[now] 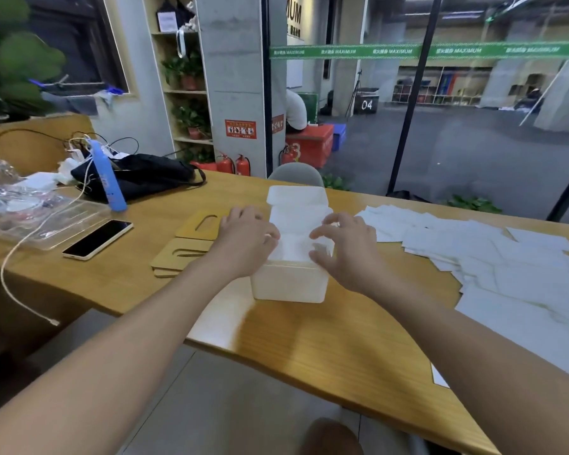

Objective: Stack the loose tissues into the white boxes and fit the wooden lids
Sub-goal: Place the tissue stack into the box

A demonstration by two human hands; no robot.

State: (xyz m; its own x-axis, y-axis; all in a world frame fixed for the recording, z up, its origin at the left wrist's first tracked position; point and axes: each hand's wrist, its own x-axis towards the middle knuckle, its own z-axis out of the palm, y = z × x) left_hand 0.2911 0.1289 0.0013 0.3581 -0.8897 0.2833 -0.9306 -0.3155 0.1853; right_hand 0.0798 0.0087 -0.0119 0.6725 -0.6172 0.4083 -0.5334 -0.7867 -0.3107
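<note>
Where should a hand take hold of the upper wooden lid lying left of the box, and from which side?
Probably the far-left edge of the upper wooden lid, coming from the left. It lies flat on the table, overlapping the lower wooden lid, and the left hand covers its right end. Its oval slot would also admit a fingertip to lift it.
</note>
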